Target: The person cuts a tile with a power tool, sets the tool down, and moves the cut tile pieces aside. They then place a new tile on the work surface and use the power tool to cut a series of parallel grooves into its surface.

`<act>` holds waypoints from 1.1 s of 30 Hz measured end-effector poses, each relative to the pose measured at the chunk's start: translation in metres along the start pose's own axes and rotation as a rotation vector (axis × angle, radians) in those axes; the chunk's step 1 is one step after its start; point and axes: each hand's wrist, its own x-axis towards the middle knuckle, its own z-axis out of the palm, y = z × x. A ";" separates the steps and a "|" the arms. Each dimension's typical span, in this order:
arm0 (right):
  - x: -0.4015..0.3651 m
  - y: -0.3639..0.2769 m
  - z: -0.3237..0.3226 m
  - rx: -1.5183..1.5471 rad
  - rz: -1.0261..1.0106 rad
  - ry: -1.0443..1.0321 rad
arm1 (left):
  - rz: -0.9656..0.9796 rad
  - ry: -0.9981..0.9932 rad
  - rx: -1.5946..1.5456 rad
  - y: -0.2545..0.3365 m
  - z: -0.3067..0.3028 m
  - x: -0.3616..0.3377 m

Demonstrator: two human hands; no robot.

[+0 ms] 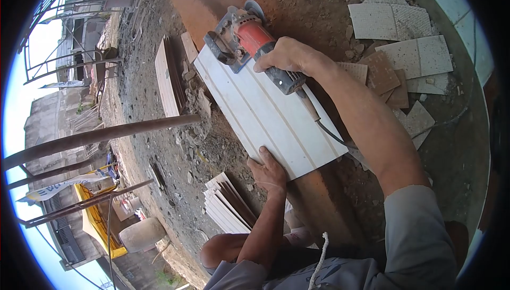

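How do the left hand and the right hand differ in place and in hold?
The right hand grips the power tool, while the left hand rests on the edge of the panel. The left hand is by the panel's near end; the right hand is nearer the far end. Both hands are bare.

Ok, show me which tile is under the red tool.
The large striped tile: the tool sits over its far end. The scraps at right and strips at left lie clear of the tool.
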 end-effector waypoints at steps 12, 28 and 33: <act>0.010 -0.010 -0.003 0.052 0.010 -0.023 | -0.013 0.000 0.017 -0.002 0.001 0.002; 0.039 -0.024 -0.001 0.056 -0.022 0.007 | -0.019 -0.005 0.013 -0.001 0.001 0.002; 0.050 -0.023 0.001 0.045 -0.042 0.025 | -0.036 -0.037 -0.017 0.007 -0.003 0.000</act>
